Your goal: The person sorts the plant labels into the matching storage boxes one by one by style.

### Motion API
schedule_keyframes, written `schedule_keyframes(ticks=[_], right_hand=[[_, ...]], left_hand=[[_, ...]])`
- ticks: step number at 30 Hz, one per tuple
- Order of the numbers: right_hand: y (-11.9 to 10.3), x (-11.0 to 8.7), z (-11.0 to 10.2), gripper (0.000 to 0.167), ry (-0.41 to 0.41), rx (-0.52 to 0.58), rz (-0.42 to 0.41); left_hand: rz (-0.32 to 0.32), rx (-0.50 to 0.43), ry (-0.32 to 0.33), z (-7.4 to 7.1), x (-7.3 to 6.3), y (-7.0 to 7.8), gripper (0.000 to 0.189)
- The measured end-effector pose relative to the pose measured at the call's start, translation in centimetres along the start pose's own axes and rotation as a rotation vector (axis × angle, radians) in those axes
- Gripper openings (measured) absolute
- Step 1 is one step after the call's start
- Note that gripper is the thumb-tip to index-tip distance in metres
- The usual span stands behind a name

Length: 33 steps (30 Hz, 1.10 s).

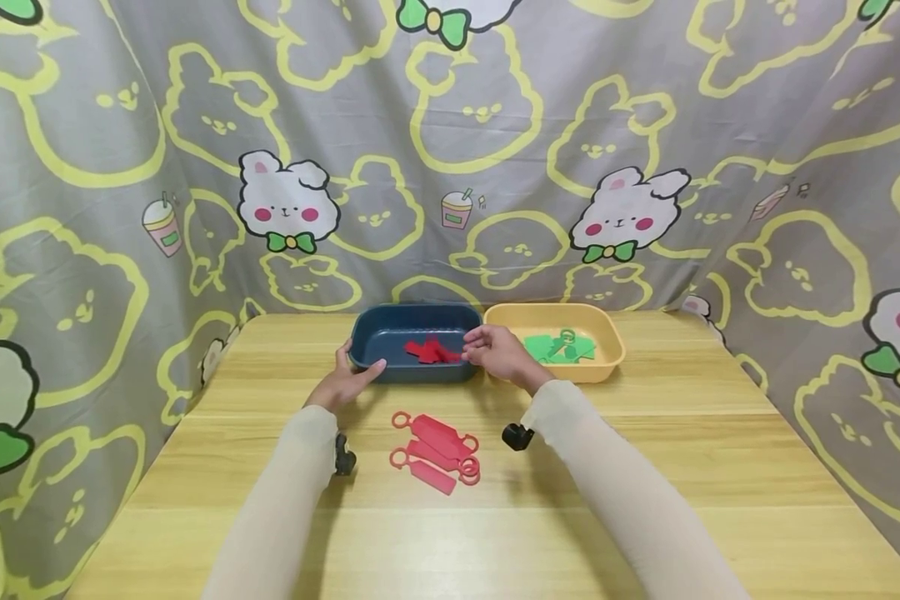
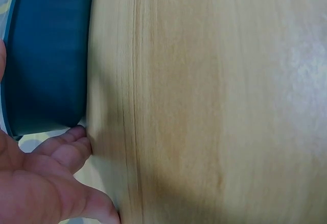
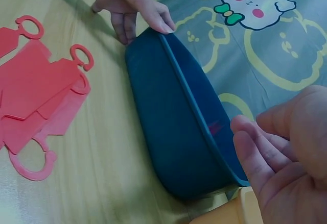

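Observation:
My left hand [image 1: 342, 383] holds the left front corner of a dark blue bin [image 1: 420, 374], thumb at the rim and fingers against the outside of the end wall. Several flat red pieces [image 1: 429, 350] lie inside that bin. Over its right end hangs my right hand [image 1: 501, 353], its fingers loosely bent and nothing between them; in the right wrist view the fingertips [image 3: 240, 124] come right to the rim. In front of the bin, a small pile of red tags with open rings [image 1: 435, 442] lies on the table.
A yellow bin [image 1: 611, 367] stands beside the blue one on the right, with several green tags [image 1: 562, 347] in it. Both bins are at the back of the wooden table [image 1: 690, 442], close to a patterned curtain [image 1: 465, 258].

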State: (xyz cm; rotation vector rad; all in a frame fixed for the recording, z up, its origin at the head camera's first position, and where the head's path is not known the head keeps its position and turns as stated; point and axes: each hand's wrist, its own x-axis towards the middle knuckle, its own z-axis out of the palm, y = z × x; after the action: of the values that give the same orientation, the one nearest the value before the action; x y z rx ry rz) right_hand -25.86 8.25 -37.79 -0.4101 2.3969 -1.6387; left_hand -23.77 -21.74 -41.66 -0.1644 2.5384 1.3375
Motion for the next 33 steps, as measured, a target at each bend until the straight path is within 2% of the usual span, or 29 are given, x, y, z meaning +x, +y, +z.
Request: schedule_keyframes(ticks=[7,10,19,24,26,29,33], right_hand=[[0.4,-0.3,0.3,0.022,-0.022,-0.029,0.005],[0.8,-0.6,0.5,0.019,-0.055,-0.066,-0.034],[1.8,-1.8,1.8,0.018,-0.219,-0.243,-0.122],[2.5,-2.5,2.9,0.010,-0.257,-0.380,-0.169],[2.6,-2.7,3.3,0.007,-0.283,-0.409,-0.168],[2.7,-3.1,4.1,0.002,-0.361,-0.390,-0.132],[2.7,-3.7,4.9,0.013,-0.433,-0.398,-0.056]], left_hand=[[-0.007,0.005,0.003,-0.1,-0.1,0.2,0.100],[-0.008,0.003,0.002,-0.2,-0.2,0.2,0.098],[-0.011,0.010,0.000,-0.1,-0.1,-0.1,0.096],[-0.017,-0.006,-0.004,-0.1,0.0,-0.3,0.098],[-0.017,-0.004,-0.004,-0.2,0.0,-0.2,0.098],[-0.022,-0.007,-0.004,-0.2,0.0,-0.2,0.098],[-0.022,-0.003,-0.004,-0.2,-0.1,-0.1,0.097]])
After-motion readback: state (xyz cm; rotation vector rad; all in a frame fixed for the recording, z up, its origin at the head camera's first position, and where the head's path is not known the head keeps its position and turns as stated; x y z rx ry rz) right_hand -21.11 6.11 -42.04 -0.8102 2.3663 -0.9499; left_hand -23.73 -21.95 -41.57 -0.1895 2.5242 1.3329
